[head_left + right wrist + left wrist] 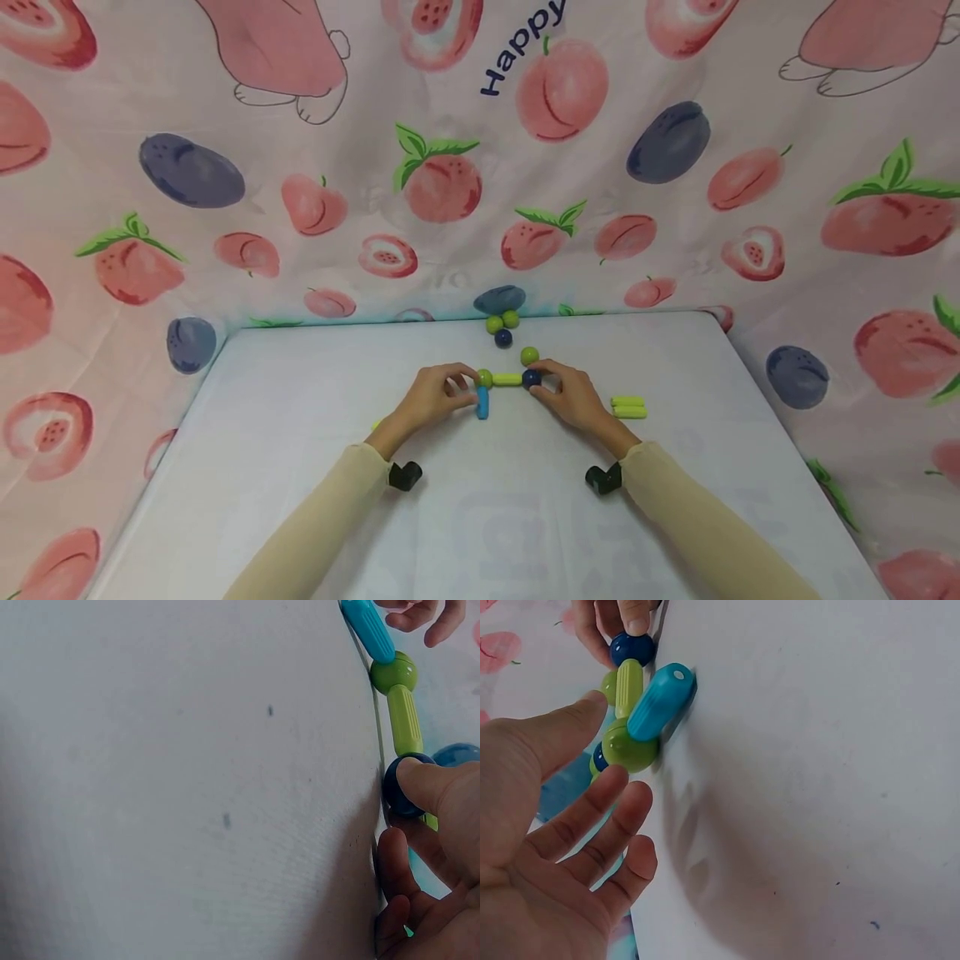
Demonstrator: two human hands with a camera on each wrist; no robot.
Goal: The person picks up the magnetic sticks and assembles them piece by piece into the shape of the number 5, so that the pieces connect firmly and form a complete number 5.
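A small chain lies at mid-table: a green ball (484, 378), a green rod (507, 379) and a dark blue ball (531, 378) in a row, with a light blue rod (482, 402) running from the green ball toward me. My right hand (542, 380) pinches the dark blue ball (402, 791) between thumb and fingers. My left hand (467, 387) is relaxed beside the green ball (626, 748); its thumb and fingers (619, 795) flank the ball without closing on it. The light blue rod (660, 701) sticks out toward the left wrist camera.
A loose green ball (529, 356) sits just behind the chain. Further back, two green balls (502, 322) and a dark blue ball (503, 337) cluster near the table's (300, 417) far edge. Two green rods (628, 407) lie right of my right hand. Fruit-print cloth surrounds the table.
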